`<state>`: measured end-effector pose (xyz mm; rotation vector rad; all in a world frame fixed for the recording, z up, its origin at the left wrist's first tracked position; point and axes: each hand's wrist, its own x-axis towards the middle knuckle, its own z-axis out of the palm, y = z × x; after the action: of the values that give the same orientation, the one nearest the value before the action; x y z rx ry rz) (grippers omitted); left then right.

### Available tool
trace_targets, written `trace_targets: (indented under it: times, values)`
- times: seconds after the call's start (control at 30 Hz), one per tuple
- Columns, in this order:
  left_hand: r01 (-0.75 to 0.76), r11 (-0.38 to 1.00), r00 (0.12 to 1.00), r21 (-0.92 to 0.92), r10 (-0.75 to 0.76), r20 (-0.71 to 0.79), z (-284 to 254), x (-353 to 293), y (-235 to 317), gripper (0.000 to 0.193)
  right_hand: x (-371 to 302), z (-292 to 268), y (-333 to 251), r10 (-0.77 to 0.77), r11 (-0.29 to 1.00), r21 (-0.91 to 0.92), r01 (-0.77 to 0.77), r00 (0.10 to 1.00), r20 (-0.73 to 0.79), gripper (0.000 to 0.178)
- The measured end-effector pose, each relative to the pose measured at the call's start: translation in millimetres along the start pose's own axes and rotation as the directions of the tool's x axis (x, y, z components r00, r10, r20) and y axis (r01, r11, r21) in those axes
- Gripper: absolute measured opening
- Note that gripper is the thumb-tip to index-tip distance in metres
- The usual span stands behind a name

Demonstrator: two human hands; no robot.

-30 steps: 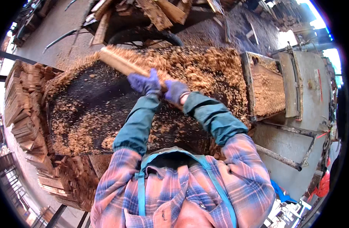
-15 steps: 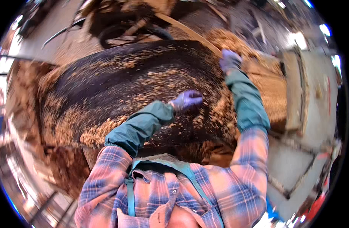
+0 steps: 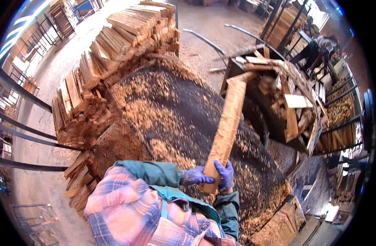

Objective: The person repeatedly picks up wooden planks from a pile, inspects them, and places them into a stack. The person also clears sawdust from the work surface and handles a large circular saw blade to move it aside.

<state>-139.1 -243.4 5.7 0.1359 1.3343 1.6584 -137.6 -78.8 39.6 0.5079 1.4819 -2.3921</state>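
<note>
A long, rough-faced wooden board (image 3: 227, 127) extends away from my body, tilted slightly right at its far end. At its near end, my left hand (image 3: 195, 176) in a purple glove grips the left edge. My right hand (image 3: 225, 175), gloved the same way, is closed around the right edge, its thumb and fingers showing. Below the board lies a dark work surface (image 3: 188, 117) strewn with wood chips (image 3: 149, 108).
A stack of cut boards (image 3: 126, 30) borders the surface at the far left. At the right stands a cart (image 3: 253, 106) loaded with wood scraps (image 3: 296, 102), its handles (image 3: 204, 41) reaching outward. A person (image 3: 319, 51) bends over behind it. Black rails (image 3: 28, 164) run along the left.
The view has swung left, bringing the board stack into sight. My left hand, earlier free above the chips, now holds the board; my right hand has drawn it in close to my body.
</note>
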Motion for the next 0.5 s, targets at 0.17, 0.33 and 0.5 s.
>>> trace_targets:
  times: [0.17,0.33,0.5]
  values:
    - [-0.476,0.876,0.762,0.073,0.453,-0.463,-148.3,-19.4,114.2,0.047,120.1,129.4,-55.0,-0.303,0.839,-0.384,0.385,0.917,0.258,0.039]
    - [-0.502,0.763,0.379,0.408,0.618,-0.689,-312.5,-84.3,286.5,0.038,170.8,198.6,-67.4,-0.224,0.944,-0.202,0.261,0.956,0.192,0.031]
    - [-0.112,0.642,0.053,0.759,0.766,-0.64,-491.5,-141.6,346.7,0.031,171.7,189.7,-3.2,0.025,0.995,-0.091,-0.03,0.998,-0.057,0.028]
